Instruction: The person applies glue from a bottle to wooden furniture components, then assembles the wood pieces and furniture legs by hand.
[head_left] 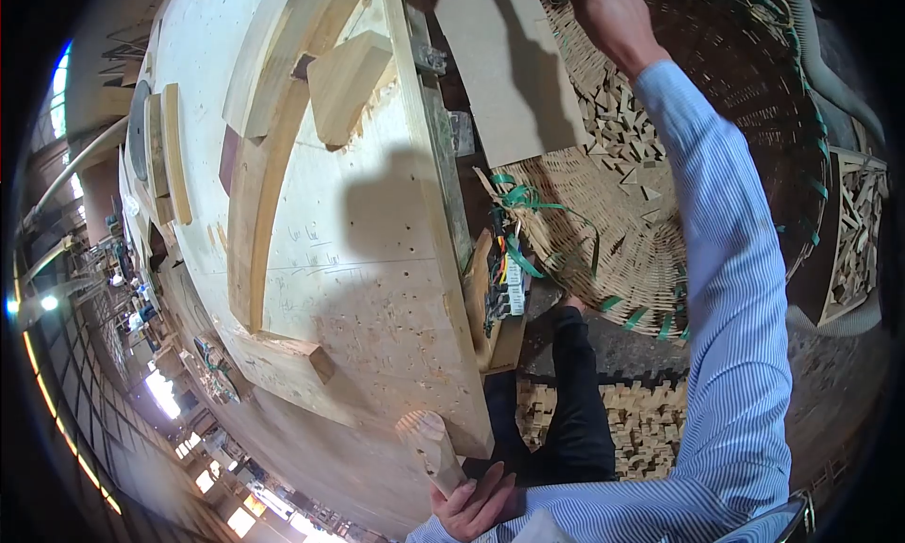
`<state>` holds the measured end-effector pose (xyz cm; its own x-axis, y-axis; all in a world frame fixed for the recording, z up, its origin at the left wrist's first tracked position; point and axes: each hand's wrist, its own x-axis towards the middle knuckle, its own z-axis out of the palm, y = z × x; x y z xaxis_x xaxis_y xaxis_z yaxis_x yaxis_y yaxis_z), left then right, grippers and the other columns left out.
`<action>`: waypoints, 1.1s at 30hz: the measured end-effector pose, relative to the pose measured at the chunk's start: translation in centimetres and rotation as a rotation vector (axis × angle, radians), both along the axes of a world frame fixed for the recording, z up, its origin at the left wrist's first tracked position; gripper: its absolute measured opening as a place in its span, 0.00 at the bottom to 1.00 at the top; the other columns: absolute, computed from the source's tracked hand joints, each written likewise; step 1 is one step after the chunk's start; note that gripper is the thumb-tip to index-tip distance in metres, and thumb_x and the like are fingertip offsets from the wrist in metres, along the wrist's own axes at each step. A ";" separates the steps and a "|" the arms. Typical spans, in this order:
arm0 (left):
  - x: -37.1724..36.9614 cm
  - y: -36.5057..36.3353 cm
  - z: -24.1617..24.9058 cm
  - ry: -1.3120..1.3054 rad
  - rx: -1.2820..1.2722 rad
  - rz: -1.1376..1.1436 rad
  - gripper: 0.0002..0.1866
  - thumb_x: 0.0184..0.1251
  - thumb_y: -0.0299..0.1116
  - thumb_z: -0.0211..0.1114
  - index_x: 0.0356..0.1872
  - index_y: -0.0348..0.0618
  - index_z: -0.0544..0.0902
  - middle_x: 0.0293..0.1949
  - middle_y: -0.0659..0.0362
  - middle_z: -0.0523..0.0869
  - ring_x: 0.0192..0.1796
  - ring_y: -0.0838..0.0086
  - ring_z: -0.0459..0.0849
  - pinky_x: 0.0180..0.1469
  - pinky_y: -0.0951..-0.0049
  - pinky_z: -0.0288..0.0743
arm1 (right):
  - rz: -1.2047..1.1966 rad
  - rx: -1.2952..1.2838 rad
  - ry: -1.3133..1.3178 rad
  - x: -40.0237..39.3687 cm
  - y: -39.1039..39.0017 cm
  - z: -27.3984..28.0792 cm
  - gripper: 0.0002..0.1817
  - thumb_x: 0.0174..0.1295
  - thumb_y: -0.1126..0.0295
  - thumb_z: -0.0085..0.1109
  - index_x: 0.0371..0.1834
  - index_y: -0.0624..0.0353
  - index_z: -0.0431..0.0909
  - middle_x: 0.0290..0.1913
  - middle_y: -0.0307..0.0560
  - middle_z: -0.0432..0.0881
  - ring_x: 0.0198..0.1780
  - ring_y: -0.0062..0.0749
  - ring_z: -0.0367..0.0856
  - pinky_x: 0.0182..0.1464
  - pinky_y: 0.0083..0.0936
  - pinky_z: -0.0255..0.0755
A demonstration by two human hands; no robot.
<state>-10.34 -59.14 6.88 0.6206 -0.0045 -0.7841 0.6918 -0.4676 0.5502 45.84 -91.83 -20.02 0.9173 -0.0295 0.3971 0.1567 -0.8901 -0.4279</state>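
Note:
My left hand is low in the view, its fingers closed around the lower end of a short wooden piece. The rounded, striped end of that piece points up beside the table's near corner. My right arm reaches far up, and my right hand is at the top edge, above the wicker basket. The fingers of that hand are cut off and dark, so what they hold, if anything, does not show. A pale flat board lies left of that hand, partly over the basket. Small wood offcuts fill part of the basket.
A pale worktable carries long curved wooden pieces, a wedge-shaped block and a small wood strip. Wiring hangs by its edge. Offcuts cover the floor near my legs; a hose runs at right.

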 end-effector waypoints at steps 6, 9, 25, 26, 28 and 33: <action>1.7 -1.2 0.9 0.052 0.119 -0.207 0.22 0.84 0.42 0.50 0.67 0.38 0.73 0.76 0.30 0.69 0.68 0.25 0.76 0.72 0.36 0.74 | -0.034 -0.051 -0.034 5.2 2.5 1.3 0.21 0.72 0.74 0.45 0.67 0.59 0.73 0.28 0.63 0.86 0.31 0.63 0.87 0.33 0.58 0.78; -0.5 -1.0 -0.3 -0.042 -0.060 0.255 0.22 0.84 0.42 0.51 0.70 0.40 0.71 0.75 0.29 0.68 0.69 0.28 0.77 0.71 0.36 0.76 | 0.090 -0.107 0.162 -1.2 1.3 5.8 0.18 0.75 0.71 0.48 0.65 0.59 0.75 0.29 0.64 0.86 0.30 0.63 0.86 0.33 0.57 0.77; 1.3 -0.3 -1.7 -0.361 0.391 -0.443 0.21 0.67 0.46 0.69 0.57 0.51 0.85 0.66 0.51 0.82 0.70 0.51 0.77 0.72 0.45 0.68 | -0.046 -0.038 0.004 5.9 0.4 0.4 0.13 0.78 0.64 0.50 0.56 0.58 0.77 0.26 0.62 0.84 0.29 0.63 0.86 0.30 0.56 0.76; 0.2 0.0 -2.7 -0.907 0.622 -0.686 0.15 0.54 0.37 0.79 0.46 0.59 0.93 0.55 0.64 0.93 0.69 0.69 0.77 0.70 0.57 0.66 | -0.051 -0.037 0.007 6.0 0.3 0.2 0.13 0.78 0.64 0.50 0.56 0.58 0.77 0.26 0.62 0.84 0.29 0.63 0.86 0.30 0.56 0.76; 0.0 0.9 -2.3 -0.888 0.604 -0.769 0.15 0.54 0.37 0.79 0.45 0.58 0.93 0.54 0.64 0.93 0.68 0.67 0.78 0.70 0.57 0.67 | 0.067 -0.195 0.019 5.0 0.0 2.2 0.15 0.74 0.65 0.54 0.59 0.57 0.77 0.25 0.62 0.84 0.29 0.64 0.86 0.30 0.57 0.76; 3.4 0.2 0.6 -0.086 0.236 -0.401 0.30 0.66 0.60 0.57 0.60 0.52 0.83 0.72 0.49 0.70 0.74 0.45 0.69 0.74 0.42 0.65 | 0.210 -0.300 0.183 -2.4 -4.5 6.5 0.17 0.72 0.67 0.55 0.63 0.54 0.78 0.31 0.60 0.84 0.32 0.59 0.85 0.35 0.54 0.77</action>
<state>-6.96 -58.95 7.43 0.6690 -0.0847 -0.7384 0.3875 -0.8080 0.4438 43.46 -96.32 -13.54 0.9473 0.2587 0.1891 0.2940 -0.9364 -0.1915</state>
